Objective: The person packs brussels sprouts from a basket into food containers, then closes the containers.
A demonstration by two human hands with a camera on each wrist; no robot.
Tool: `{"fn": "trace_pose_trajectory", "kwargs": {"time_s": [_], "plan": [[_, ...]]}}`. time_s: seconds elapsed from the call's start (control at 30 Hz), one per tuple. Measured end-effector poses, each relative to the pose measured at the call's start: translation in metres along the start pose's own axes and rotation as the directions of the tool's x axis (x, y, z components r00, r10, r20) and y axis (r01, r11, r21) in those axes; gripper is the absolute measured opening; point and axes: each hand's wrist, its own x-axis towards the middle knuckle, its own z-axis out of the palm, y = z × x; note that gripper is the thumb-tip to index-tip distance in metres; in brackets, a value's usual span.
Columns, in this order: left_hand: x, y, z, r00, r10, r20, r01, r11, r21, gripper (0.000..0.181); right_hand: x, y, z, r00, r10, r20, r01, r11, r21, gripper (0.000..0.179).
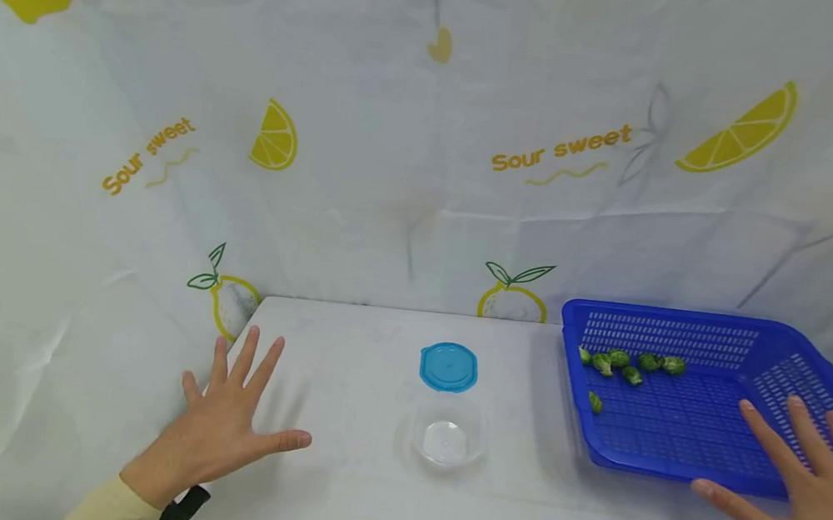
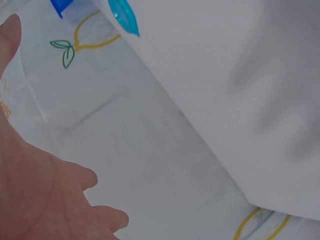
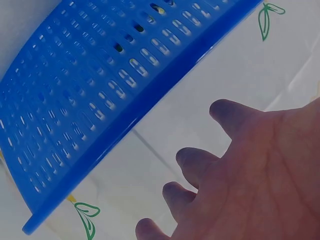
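Observation:
In the head view my left hand (image 1: 223, 426) hovers over the table's left side, fingers spread, holding nothing. My right hand (image 1: 816, 491), also spread and holding nothing, is over the near right part of a blue plastic basket (image 1: 682, 470). Several small Brussels sprouts (image 1: 631, 374) lie inside that basket, toward its far left. Between the hands stands a clear round plastic container (image 1: 446, 443), uncovered. Its blue lid (image 1: 449, 367) lies just behind it. The left wrist view catches the lid's edge (image 2: 124, 16); the right wrist view shows the basket's perforated wall (image 3: 100, 90).
The white tabletop (image 1: 333, 503) ends at a straight back edge. Behind it hangs a white cloth (image 1: 369, 121) printed with lemons and lettering. A dark strap (image 1: 183, 509) is at the left wrist, by a pale yellow sleeve (image 1: 112, 507).

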Motion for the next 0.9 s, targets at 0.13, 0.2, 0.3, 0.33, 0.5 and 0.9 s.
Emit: {"fn": "trace_pose_trajectory", "kwargs": {"time_s": [0.13,0.2,0.3,0.33,0.5,0.9], "plan": [[0.0009,0.0001,0.0004,1.000,0.004,-0.002,-0.004,1.000,0.005,0.129,-0.0004,-0.0003,-0.0020,1.000,0.002,0.001,-0.002,1.000,-0.012,0.144],[0.0011,0.0001,0.0008,1.000,0.005,-0.001,-0.005,1.000,0.004,0.129,-0.0005,-0.0006,-0.0033,1.000,0.003,0.003,-0.003,1.000,-0.016,0.143],[0.0012,-0.0001,0.0012,1.000,0.004,-0.003,-0.004,1.000,0.002,0.128,-0.0008,-0.0003,-0.0045,1.000,0.007,0.005,-0.007,1.000,-0.018,0.143],[0.0011,-0.0001,0.0013,1.000,0.004,-0.004,-0.004,1.000,0.000,0.128,-0.0010,-0.0002,-0.0047,1.000,0.010,0.007,-0.010,1.000,-0.018,0.143],[-0.0006,0.0000,0.0027,1.000,-0.002,-0.006,0.002,1.000,0.003,0.128,-0.0017,-0.0002,-0.0029,1.000,0.019,0.015,-0.019,0.999,-0.028,0.142],[-0.0014,-0.0013,0.0051,1.000,-0.004,-0.009,0.004,1.000,0.002,0.128,-0.0024,0.0030,-0.0012,1.000,0.022,0.007,-0.022,1.000,-0.012,0.142]]}}
